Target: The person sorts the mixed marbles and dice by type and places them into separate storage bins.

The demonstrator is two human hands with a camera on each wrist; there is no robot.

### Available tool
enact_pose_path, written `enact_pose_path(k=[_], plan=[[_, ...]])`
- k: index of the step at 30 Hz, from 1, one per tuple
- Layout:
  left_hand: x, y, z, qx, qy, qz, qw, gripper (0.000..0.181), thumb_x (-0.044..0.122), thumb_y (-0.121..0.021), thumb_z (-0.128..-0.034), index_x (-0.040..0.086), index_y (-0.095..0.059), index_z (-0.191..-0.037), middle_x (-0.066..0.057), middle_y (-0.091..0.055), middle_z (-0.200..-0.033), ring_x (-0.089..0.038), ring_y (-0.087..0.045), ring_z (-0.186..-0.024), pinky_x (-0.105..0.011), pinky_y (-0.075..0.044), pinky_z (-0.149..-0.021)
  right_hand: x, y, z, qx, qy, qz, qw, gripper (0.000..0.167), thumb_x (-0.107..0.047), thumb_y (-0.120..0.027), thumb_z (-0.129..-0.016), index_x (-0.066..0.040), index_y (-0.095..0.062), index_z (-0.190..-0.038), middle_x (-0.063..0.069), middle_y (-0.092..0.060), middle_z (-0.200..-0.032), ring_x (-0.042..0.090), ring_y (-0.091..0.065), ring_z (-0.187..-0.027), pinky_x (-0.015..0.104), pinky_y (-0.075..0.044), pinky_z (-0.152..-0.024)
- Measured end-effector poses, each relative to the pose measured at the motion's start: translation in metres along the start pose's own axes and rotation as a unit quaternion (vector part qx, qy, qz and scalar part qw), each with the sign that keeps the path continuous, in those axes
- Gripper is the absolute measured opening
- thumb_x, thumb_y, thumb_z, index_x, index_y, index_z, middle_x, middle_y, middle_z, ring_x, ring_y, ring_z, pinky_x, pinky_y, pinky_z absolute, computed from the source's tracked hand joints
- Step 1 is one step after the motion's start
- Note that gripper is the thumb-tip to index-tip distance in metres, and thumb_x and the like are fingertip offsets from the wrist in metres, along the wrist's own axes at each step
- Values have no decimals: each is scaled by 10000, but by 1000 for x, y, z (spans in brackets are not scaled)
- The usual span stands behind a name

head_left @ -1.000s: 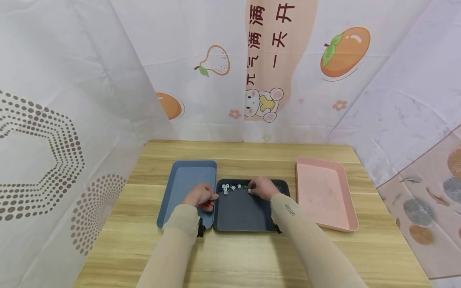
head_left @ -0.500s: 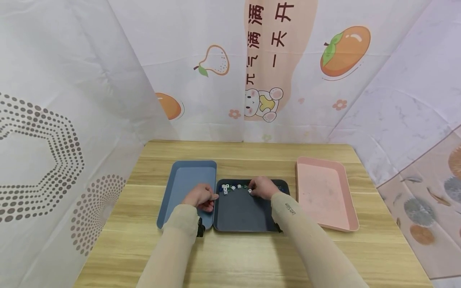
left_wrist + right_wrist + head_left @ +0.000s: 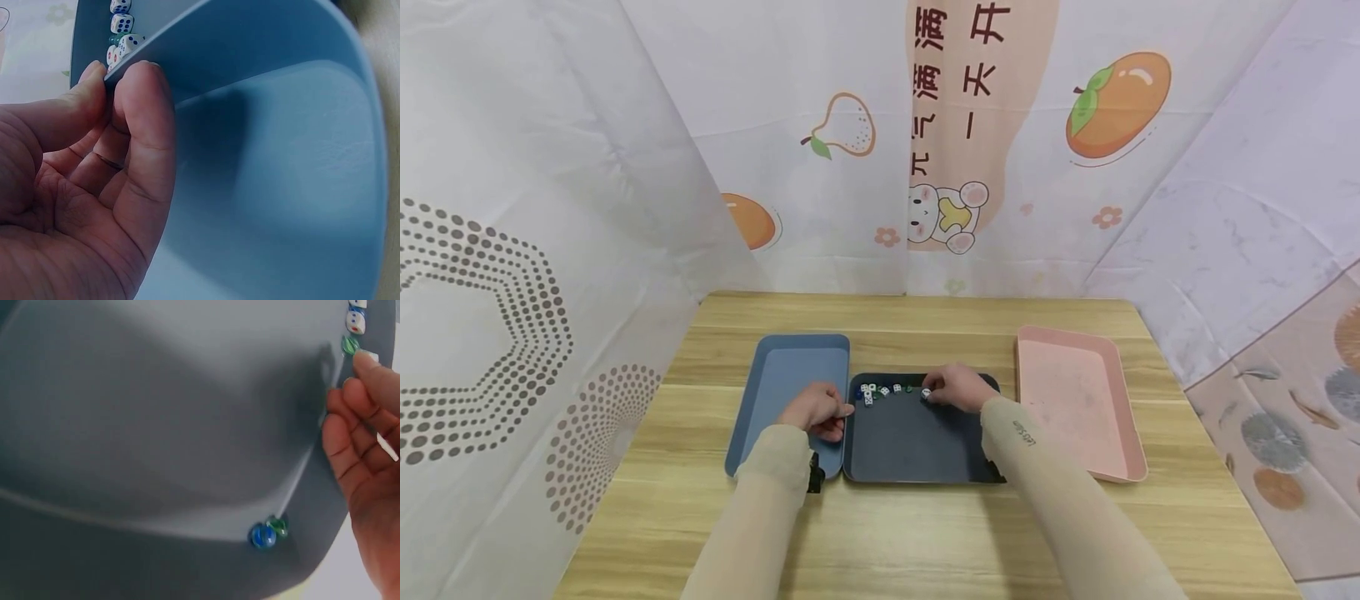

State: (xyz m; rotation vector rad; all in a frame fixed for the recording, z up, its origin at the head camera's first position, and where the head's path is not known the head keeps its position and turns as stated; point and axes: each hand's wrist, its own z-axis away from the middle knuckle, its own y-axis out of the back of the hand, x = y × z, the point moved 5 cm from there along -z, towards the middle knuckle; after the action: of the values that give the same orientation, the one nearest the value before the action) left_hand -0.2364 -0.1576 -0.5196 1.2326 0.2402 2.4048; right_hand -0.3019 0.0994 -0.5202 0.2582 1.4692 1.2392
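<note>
My left hand [image 3: 815, 410] is at the right wall of the blue tray [image 3: 758, 367]. Its thumb and index finger [image 3: 147, 106] pinch the rim where that tray meets the dark grey tray [image 3: 917, 454]. Over the grey tray's back edge, my right hand [image 3: 958, 388] pinches a white die [image 3: 926, 394] between thumb and fingers; in the right wrist view only a sliver of it shows by the thumb tip. Several white dice [image 3: 868, 398] lie in the grey tray's back left corner. A green glass marble [image 3: 350, 345] lies close to the right thumb.
A pink tray [image 3: 1078, 400] stands to the right on the wooden table [image 3: 917, 542]. In a corner of the grey tray sit a blue marble [image 3: 262, 535] and a green one. A printed curtain [image 3: 820, 267] hangs behind the table.
My right hand has shifted slightly right and back along the grey tray, with the die between its fingers. My left hand stays at the rim.
</note>
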Motion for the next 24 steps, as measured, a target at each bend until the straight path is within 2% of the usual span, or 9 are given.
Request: enact_pose_path(k=[8, 16, 20, 24], plan=[[-2, 1, -1, 15, -10, -16, 10000, 179, 111, -678, -997, 35, -595, -858, -108, -624, -730, -168, -588, -538, -295, -602, -537, 7, 28, 11, 170, 150, -470, 9986, 233, -104, -742, -939, -37, -747, -1162, 8, -687, -838, 116, -620, -743, 282, -535, -675], [-2, 1, 0, -15, -25, -30, 10000, 167, 115, -681, -996, 22, -614, -875, -112, -635, -732, -167, -597, -536, -296, -604, -539, 27, 55, 26, 444, -191, -593, 9971, 221, -123, -704, -968, -46, -739, -1172, 74, -674, -815, 262, -651, -762, 296, -508, -649], [-1, 1, 0, -23, -38, -27, 10000, 166, 116, -681, -996, 21, -621, -873, -110, -634, -729, -166, -597, -535, -296, -606, -540, 40, 66, 32, 783, -256, -477, 9955, 168, -131, -714, -957, -75, -760, -1108, 53, -653, -782, 212, -599, -711, 295, -488, -630], [-1, 1, 0, -37, -18, -22, 10000, 161, 114, -684, -993, 20, -630, -874, -109, -635, -728, -165, -602, -536, -306, -615, -550, 53, 75, 38, 937, -467, -389, 9937, 148, -152, -711, -962, -93, -762, -1089, 41, -642, -786, 180, -543, -678, 306, -469, -610]])
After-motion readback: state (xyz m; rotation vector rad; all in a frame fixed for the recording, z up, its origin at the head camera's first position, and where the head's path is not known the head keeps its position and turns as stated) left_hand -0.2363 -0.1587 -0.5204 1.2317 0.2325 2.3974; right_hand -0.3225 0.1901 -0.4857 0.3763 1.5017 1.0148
